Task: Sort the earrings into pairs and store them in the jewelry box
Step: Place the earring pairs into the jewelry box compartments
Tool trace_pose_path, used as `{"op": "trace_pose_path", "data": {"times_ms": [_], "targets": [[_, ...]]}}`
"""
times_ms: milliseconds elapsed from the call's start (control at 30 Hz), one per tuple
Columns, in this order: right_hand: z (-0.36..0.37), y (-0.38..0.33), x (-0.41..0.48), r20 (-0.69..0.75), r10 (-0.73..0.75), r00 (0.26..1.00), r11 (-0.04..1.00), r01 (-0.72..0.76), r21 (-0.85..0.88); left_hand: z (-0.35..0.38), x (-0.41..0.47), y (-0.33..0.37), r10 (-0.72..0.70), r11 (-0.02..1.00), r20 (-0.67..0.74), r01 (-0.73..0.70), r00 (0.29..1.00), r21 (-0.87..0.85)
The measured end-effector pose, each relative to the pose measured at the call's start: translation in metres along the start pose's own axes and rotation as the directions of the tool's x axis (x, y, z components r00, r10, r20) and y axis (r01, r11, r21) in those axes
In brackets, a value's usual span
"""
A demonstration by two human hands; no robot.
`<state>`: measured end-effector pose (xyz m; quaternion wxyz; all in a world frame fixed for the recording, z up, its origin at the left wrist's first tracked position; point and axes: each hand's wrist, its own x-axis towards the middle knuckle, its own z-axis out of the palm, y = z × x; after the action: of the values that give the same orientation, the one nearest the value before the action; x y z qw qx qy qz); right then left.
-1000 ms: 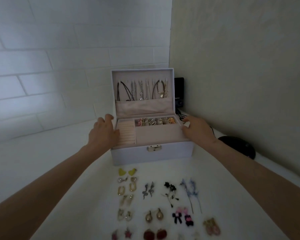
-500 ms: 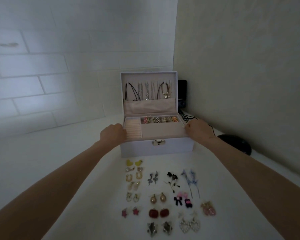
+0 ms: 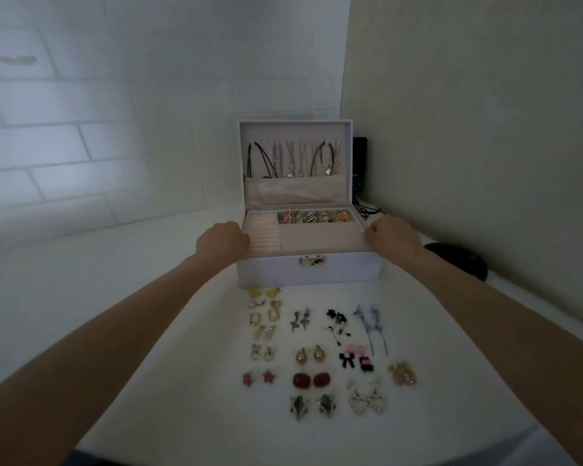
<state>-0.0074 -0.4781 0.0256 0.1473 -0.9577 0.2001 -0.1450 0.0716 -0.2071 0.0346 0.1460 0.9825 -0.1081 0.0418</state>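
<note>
The light is dim and flat with a cool grey-blue cast. The brightest area is a soft pale patch on the tiled wall (image 3: 64, 169) at the left, the plain wall (image 3: 468, 112) at the right lies in duller shade, and a faint warm glow sits inside the jewelry box (image 3: 308, 274). Focus is soft throughout, so the earrings (image 3: 302, 356) on the white table (image 3: 81, 270) look smudged, and the wide lens bends the tile lines and stretches the forearms (image 3: 122, 331) toward the darker lower corners.
</note>
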Motion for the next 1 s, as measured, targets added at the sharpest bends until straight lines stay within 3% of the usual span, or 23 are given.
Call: {"op": "trace_pose_path", "data": {"times_ms": [67,133,233,300,367,533,733,1000], "targets": [[-0.002,0.000,-0.005,-0.028,-0.011,1.000,1.000,0.011,-0.009,-0.003,-0.003,-0.004,0.001,0.999,-0.032,-0.003,0.999,-0.035],[-0.008,-0.005,-0.019,-0.178,-0.095,0.979,0.992,0.080,-0.094,-0.008,-0.011,-0.008,-0.005,0.995,-0.122,-0.007,0.993,-0.100],[-0.020,-0.033,-0.052,-0.403,-0.335,0.852,0.941,0.328,-0.090,-0.011,-0.044,-0.012,0.002,0.979,-0.377,-0.078,0.926,-0.187],[-0.026,-0.060,-0.073,-0.309,-0.482,0.820,0.865,0.502,-0.017,-0.004,-0.072,-0.014,0.018,0.970,-0.438,-0.122,0.899,-0.210],[-0.021,-0.082,-0.086,-0.119,-0.577,0.808,0.810,0.585,0.039,0.007,-0.088,-0.018,0.029,0.973,-0.373,-0.112,0.927,-0.203],[0.005,-0.106,-0.088,0.083,-0.602,0.794,0.796,0.605,-0.015,0.024,-0.086,-0.023,-0.003,0.988,-0.161,-0.022,0.987,-0.154],[0.026,-0.113,-0.091,0.092,-0.582,0.808,0.798,0.589,-0.123,0.034,-0.085,-0.015,-0.087,0.966,-0.131,0.051,0.988,-0.255],[0.036,-0.116,-0.088,0.080,-0.552,0.830,0.826,0.558,-0.079,0.033,-0.088,-0.013,-0.111,0.959,-0.122,0.074,0.986,-0.275]]}}
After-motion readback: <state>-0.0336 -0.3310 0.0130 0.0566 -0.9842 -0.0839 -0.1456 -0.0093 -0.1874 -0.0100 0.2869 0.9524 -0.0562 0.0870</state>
